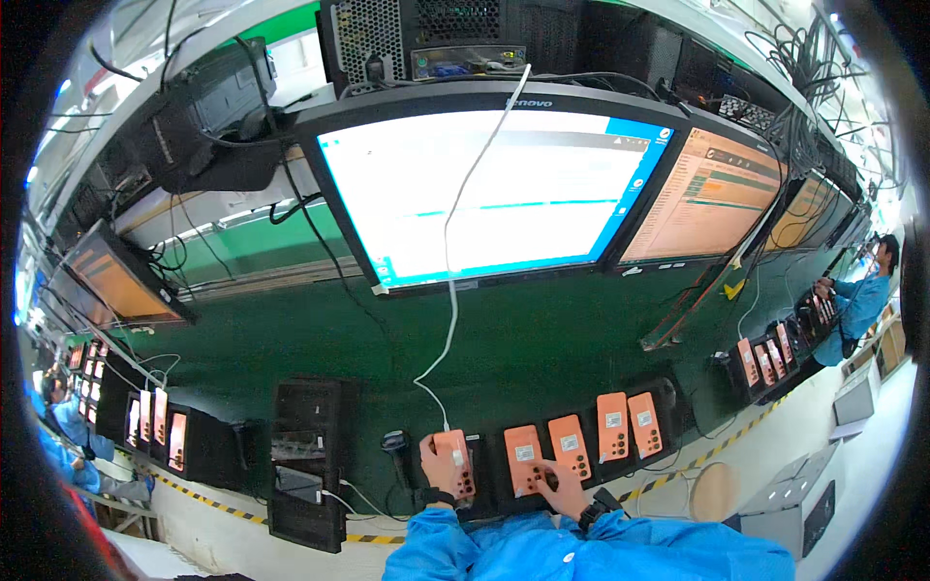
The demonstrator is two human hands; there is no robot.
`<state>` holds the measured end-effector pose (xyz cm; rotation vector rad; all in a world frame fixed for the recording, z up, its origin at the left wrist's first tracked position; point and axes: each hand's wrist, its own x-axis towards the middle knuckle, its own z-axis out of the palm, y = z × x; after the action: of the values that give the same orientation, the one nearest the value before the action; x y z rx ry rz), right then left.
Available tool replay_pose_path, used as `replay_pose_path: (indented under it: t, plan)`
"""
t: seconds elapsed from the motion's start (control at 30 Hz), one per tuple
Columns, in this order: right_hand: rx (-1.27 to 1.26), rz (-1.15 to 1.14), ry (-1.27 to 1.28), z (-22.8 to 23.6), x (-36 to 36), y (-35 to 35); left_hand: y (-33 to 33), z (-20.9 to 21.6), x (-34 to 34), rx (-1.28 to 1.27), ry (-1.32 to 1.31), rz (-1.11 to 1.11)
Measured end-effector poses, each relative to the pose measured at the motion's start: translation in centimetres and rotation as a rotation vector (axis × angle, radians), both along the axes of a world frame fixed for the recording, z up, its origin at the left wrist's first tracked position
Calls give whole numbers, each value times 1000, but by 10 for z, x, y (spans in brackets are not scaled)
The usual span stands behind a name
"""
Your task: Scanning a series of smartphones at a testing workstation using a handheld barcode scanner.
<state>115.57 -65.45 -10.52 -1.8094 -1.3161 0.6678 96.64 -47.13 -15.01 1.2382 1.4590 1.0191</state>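
Note:
An orange phone (pixel 454 446), back side up, lies in my left hand (pixel 441 472), whose fingers wrap its left side. A white cable (pixel 451 320) hangs down across the monitor and meets this phone's top end. My right hand (pixel 565 494) has thumb and fingers curled in at the lower right edge of a second orange phone (pixel 524 453) with a white label. Just right of it lies a third phone (pixel 569 441). Farther right, two more orange phones (pixel 612 422) lie side by side. All rest on a long black tray (pixel 494 431).
A black handheld scanner (pixel 394 443) stands left of my left hand. Beyond it is a black tray (pixel 308 412) holding a dark phone (pixel 298 483) with a cable. A large lit monitor (pixel 494 203) stands behind the green bench (pixel 542 339). At the far right a person (pixel 862 300) in blue works.

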Motion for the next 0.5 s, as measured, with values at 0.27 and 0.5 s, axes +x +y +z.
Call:
replay_pose_path:
  t: [0.27, 0.5]
  plan:
    - [-185, -281, -305, -15, 29, -114, -76, -19, 5, 239, 340, -475]
    - [-840, -478, 464, -235, 71, -330, -111, -18, 5, 146, 565, -619]
